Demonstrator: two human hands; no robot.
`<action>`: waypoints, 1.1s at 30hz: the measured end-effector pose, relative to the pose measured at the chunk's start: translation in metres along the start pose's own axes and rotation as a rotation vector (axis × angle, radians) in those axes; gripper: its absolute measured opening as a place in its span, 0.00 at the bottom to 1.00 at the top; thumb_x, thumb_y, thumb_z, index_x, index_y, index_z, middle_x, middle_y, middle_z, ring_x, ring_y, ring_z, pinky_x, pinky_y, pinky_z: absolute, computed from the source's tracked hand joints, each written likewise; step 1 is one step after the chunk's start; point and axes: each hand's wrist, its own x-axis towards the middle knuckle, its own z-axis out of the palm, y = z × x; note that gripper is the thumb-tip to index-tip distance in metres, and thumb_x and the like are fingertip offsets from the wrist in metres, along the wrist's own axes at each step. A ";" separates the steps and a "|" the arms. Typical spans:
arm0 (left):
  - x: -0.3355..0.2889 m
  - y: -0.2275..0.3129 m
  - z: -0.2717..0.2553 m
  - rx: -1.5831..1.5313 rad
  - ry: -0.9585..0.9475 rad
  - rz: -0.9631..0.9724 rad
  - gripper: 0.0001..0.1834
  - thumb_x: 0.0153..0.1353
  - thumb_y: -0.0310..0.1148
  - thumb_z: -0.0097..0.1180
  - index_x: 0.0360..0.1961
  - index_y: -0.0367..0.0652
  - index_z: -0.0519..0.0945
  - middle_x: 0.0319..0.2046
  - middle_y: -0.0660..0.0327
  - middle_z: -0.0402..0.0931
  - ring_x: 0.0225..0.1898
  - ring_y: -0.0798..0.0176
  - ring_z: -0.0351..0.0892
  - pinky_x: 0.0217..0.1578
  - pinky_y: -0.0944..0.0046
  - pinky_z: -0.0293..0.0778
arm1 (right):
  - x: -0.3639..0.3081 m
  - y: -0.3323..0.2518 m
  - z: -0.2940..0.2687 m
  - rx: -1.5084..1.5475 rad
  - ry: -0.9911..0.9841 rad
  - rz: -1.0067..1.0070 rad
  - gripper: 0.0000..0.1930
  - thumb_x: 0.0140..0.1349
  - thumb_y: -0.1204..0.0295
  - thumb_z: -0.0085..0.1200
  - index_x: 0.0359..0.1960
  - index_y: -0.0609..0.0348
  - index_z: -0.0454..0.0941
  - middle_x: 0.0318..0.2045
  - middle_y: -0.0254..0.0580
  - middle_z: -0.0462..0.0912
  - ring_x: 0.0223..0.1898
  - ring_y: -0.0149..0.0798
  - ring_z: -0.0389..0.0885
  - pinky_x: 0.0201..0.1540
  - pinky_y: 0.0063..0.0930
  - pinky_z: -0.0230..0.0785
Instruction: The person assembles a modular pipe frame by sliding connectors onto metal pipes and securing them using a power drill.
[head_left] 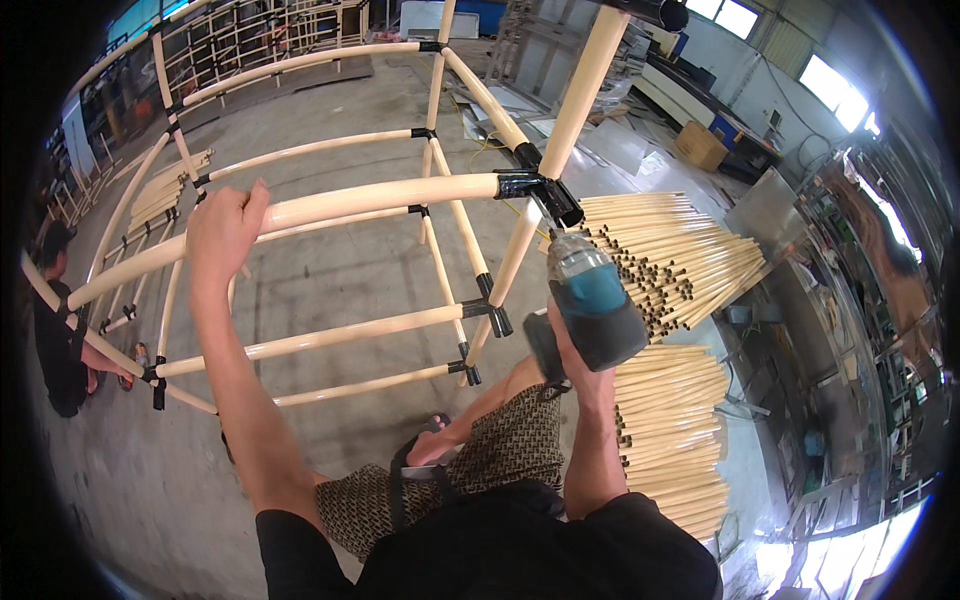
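My left hand (228, 228) is closed round a cream-coloured horizontal pipe (390, 193) of a tall rack frame, toward its left part. A cordless drill driver (592, 300), teal and black, is gripped by my right hand (580, 362). The drill's bit points up to a black pipe joint (540, 190), where the horizontal pipe meets an upright pipe (588, 85). Whether the bit touches a screw there is too small to tell. Lower down, more black joints (490, 305) link further rails of the frame.
Two piles of loose cream pipes, an upper stack (680, 250) and a lower stack (675, 430), lie to my right. A person in black (60, 330) sits low beyond the frame's left side. A cardboard box (700, 146) stands at the far right, near shelving with metal sheets (860, 300).
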 end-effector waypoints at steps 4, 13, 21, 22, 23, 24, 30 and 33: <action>-0.003 -0.002 -0.002 -0.003 0.031 -0.014 0.32 0.64 0.50 0.45 0.14 0.31 0.75 0.14 0.43 0.69 0.21 0.39 0.74 0.29 0.48 0.68 | 0.037 -0.039 -0.034 0.146 -0.224 0.161 0.15 0.50 0.75 0.65 0.40 0.64 0.79 0.26 0.43 0.82 0.27 0.39 0.79 0.34 0.32 0.70; 0.000 0.005 0.004 -0.013 0.042 -0.038 0.31 0.65 0.47 0.46 0.15 0.30 0.75 0.15 0.42 0.69 0.22 0.38 0.73 0.28 0.46 0.66 | 0.021 -0.006 -0.029 -0.026 -0.215 -0.016 0.11 0.55 0.71 0.66 0.38 0.62 0.82 0.31 0.42 0.84 0.34 0.41 0.83 0.39 0.32 0.74; -0.002 0.003 0.003 0.003 0.073 -0.009 0.30 0.65 0.46 0.46 0.15 0.30 0.75 0.16 0.41 0.69 0.21 0.38 0.73 0.28 0.45 0.66 | 0.023 -0.009 -0.025 0.041 -0.256 0.231 0.11 0.55 0.71 0.66 0.38 0.61 0.82 0.30 0.39 0.85 0.31 0.37 0.82 0.36 0.31 0.74; -0.002 0.003 0.003 0.003 0.065 -0.020 0.30 0.65 0.46 0.46 0.15 0.30 0.75 0.16 0.41 0.69 0.21 0.38 0.73 0.28 0.45 0.66 | 0.025 -0.010 -0.025 0.030 -0.236 0.184 0.11 0.55 0.71 0.66 0.38 0.61 0.82 0.30 0.39 0.85 0.31 0.37 0.83 0.36 0.32 0.74; -0.002 0.004 0.003 0.005 0.062 -0.030 0.30 0.65 0.46 0.45 0.15 0.30 0.76 0.16 0.41 0.70 0.21 0.38 0.73 0.28 0.45 0.66 | 0.026 -0.010 -0.024 0.020 -0.212 0.133 0.11 0.55 0.72 0.66 0.38 0.61 0.82 0.31 0.39 0.85 0.31 0.38 0.83 0.36 0.32 0.74; -0.001 0.005 0.002 0.007 0.059 -0.040 0.30 0.65 0.46 0.45 0.15 0.30 0.76 0.16 0.41 0.70 0.21 0.38 0.73 0.28 0.45 0.66 | 0.022 -0.006 -0.023 0.062 -0.201 0.021 0.12 0.56 0.71 0.66 0.39 0.61 0.82 0.32 0.40 0.86 0.33 0.38 0.83 0.38 0.32 0.75; -0.002 0.006 0.005 0.034 0.086 -0.018 0.30 0.65 0.46 0.45 0.14 0.31 0.76 0.15 0.42 0.70 0.20 0.39 0.73 0.27 0.45 0.66 | 0.023 -0.002 -0.022 0.006 -0.243 0.150 0.11 0.57 0.71 0.66 0.40 0.62 0.82 0.34 0.43 0.86 0.36 0.39 0.84 0.42 0.33 0.75; -0.001 0.006 0.007 0.016 0.083 -0.028 0.30 0.65 0.45 0.44 0.14 0.31 0.76 0.14 0.42 0.70 0.20 0.39 0.73 0.27 0.46 0.67 | 0.009 0.029 -0.015 -0.193 -0.151 -0.119 0.12 0.57 0.69 0.66 0.39 0.62 0.82 0.35 0.42 0.86 0.37 0.37 0.84 0.42 0.32 0.75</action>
